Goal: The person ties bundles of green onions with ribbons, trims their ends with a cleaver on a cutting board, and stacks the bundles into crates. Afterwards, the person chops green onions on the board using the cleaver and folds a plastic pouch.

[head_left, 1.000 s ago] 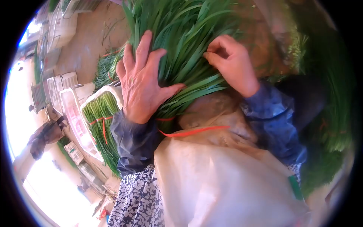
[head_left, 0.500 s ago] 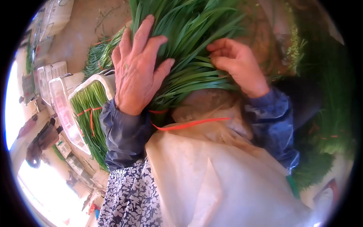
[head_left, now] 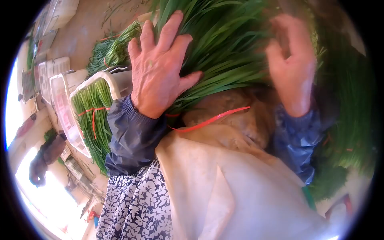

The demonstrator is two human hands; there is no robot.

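Note:
My left hand [head_left: 160, 68] lies spread over a large heap of long green garlic chives [head_left: 228, 48], its fingers apart and the palm resting on the leaves. Towards the right end of the heap is my right hand [head_left: 294, 68], blurred by motion. Its thumb stands away from the curled fingers, and I see nothing between them. A red tie strip [head_left: 216, 119] lies loose across my lap, just below the chives.
At the left a white plastic basket [head_left: 112, 85] holds chives bound with red ties [head_left: 94, 109]. Another chive bundle [head_left: 116, 50] lies on the floor behind it. More chives [head_left: 344, 120] stand at the right. A pale apron [head_left: 240, 180] covers my lap.
My right hand has moved right and away from the leaves, its thumb and fingers parting. My left hand has shifted slightly right and up, still spread on the chives.

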